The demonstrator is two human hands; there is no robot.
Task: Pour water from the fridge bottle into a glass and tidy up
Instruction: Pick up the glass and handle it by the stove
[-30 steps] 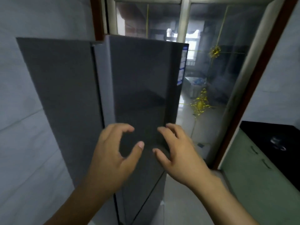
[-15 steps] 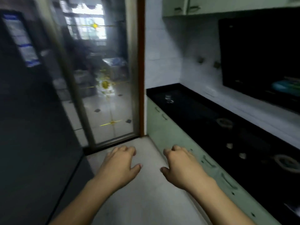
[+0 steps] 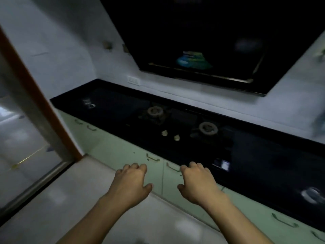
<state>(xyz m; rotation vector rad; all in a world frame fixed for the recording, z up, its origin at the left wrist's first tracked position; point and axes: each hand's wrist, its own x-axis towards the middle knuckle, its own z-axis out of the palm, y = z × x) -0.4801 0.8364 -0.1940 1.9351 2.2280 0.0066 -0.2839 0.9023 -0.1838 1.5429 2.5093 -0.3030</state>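
My left hand (image 3: 131, 184) and right hand (image 3: 197, 184) loosely curled, empty, glass (image 3: 88, 103) far ahead-left of my grip on the dark surface (image 3: 263, 155)

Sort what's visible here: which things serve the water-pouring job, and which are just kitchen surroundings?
For the job:
glass at the far left of the counter
left hand and right hand, both empty

Surroundings:
two stove burners
stove knobs
range hood
green cabinet doors
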